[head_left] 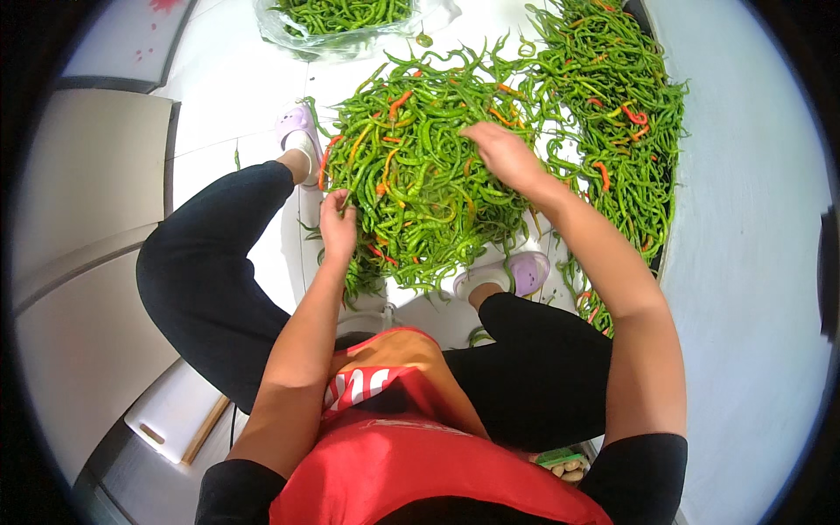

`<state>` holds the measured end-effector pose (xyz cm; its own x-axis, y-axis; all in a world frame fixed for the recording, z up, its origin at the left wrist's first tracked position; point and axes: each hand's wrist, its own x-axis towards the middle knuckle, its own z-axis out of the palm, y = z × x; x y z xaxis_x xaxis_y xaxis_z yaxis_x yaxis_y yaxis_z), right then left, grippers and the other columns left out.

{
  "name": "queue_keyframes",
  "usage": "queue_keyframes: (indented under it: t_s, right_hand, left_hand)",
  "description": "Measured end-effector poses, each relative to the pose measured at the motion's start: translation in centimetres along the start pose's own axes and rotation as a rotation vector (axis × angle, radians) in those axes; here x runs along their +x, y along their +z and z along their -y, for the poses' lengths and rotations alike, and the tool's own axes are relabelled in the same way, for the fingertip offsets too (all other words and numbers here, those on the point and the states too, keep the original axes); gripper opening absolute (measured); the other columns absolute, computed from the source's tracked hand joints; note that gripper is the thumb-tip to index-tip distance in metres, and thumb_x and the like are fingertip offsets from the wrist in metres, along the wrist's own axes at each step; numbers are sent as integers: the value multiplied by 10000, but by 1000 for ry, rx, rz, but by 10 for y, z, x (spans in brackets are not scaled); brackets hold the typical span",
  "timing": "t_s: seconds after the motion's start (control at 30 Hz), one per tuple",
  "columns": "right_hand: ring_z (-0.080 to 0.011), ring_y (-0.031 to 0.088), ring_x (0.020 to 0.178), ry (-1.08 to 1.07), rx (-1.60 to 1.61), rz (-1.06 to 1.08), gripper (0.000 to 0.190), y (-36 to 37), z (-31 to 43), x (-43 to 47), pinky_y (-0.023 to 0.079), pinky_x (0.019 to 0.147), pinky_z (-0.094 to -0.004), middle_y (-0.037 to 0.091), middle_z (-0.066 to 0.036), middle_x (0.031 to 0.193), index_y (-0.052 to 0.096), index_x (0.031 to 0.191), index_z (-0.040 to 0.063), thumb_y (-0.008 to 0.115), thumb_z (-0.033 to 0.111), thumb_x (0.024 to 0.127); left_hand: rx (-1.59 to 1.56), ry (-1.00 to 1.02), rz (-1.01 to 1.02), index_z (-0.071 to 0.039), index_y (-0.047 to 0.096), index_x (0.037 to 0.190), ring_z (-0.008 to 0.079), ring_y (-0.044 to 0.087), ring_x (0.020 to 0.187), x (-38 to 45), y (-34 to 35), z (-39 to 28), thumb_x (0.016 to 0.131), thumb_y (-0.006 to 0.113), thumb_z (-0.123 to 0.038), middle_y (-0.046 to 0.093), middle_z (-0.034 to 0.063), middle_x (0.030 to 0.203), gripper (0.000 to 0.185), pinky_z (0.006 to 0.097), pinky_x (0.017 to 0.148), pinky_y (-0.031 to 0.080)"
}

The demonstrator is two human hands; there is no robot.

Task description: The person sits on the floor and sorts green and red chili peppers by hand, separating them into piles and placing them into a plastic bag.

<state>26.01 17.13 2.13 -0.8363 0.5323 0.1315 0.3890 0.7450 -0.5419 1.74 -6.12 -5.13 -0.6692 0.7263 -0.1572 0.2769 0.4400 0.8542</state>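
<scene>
A broad heap of long green chili peppers (426, 170), with some orange and red ones mixed in, lies on the white tiled floor between my feet. At its left edge, my left hand (338, 220) has its fingers curled around the end of a slim green chili pepper (351, 195). My right hand (504, 156) reaches over the upper right of the heap, palm down. Its fingertips meet the peppers there, and whether they grip one is hidden. A red chili pepper (324, 164) rests at the heap's left side, just above my left hand.
A second long bank of chili peppers (623, 144) runs along the pale panel (735, 262) on the right. An open clear plastic bag (315, 42) of green chilies stands at the top. Cabinet fronts (98, 157) line the left, with a white cutting board (174, 410) lower down.
</scene>
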Motion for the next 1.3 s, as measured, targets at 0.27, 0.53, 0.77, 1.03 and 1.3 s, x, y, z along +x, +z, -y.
queue_keyframes:
  t_s: [0.27, 0.53, 0.77, 1.03, 1.3]
  right_hand:
    - [-298, 556, 926, 231, -437, 136, 233, 32, -38, 66, 434, 818, -407, 580, -137, 946, 582, 985, 77, 586, 198, 786]
    - [-199, 577, 722, 576, 423, -127, 222, -13, -2, 78, 460, 661, -310, 588, -100, 802, 443, 923, 8, 494, 212, 853]
    - [-277, 561, 994, 24, 239, 330, 358, 39, 49, 44, 459, 812, -378, 562, -140, 1083, 567, 1075, 60, 529, 346, 863]
    - [-280, 526, 1048, -401, -7, 45, 410, 35, 84, 65, 430, 856, -380, 536, -68, 1161, 522, 1173, 113, 590, 118, 769]
    - [-334, 566, 773, 284, 217, 214, 298, 36, 66, 75, 445, 699, -400, 578, -186, 814, 485, 970, 15, 612, 241, 823]
  left_hand:
    - [82, -16, 39, -24, 532, 1032, 236, 560, 891, -3, 14, -42, 753, 576, 22, 545, 121, 979, 286, 320, 828, 441]
    - [-85, -157, -4, -13, 567, 1062, 120, 522, 755, 0, 15, -46, 810, 606, -104, 580, 53, 860, 271, 257, 707, 442]
    - [-271, -321, 72, 33, 556, 1057, 86, 554, 578, 5, 19, -29, 858, 544, -140, 600, 48, 699, 264, 229, 543, 447]
    - [-185, -159, 157, 25, 588, 1008, 97, 527, 548, 13, 0, -86, 914, 471, -132, 598, 55, 691, 217, 240, 539, 443]
    - [230, -191, 283, -4, 546, 798, 190, 568, 645, 8, -3, -67, 850, 548, -360, 580, 92, 705, 360, 332, 622, 460]
